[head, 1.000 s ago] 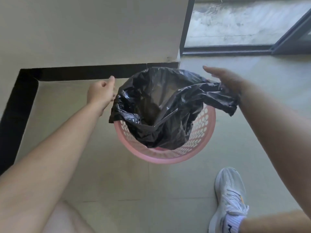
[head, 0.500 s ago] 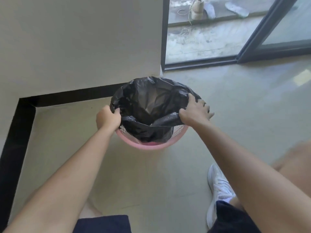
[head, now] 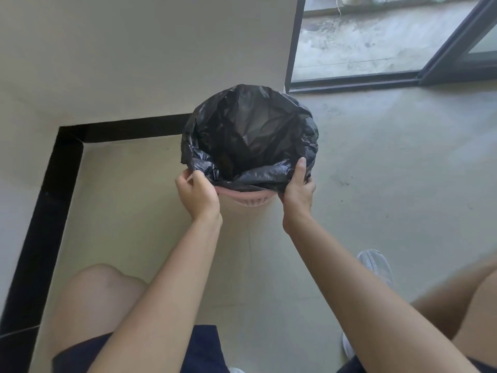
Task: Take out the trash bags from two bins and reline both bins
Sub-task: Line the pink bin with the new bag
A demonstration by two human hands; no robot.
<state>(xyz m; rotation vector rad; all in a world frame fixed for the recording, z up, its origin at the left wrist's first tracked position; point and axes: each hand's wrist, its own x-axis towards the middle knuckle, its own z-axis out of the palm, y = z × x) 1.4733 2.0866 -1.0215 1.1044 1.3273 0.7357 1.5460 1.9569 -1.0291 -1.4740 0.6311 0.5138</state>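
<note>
Crumpled black bag [head: 252, 130] lines pink bin [head: 251, 201]; both hands grip its rim

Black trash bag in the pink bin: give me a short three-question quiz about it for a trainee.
1. True or false: the black trash bag sits inside the pink bin with its mouth open.
2. Which hand holds the bag's edge on the side toward the glass door? A: left hand. B: right hand.
3. Fill in: both hands hold the bag's ___ edge (near or far from the person).

Key: 1 true; 2 B; 3 near.
</note>
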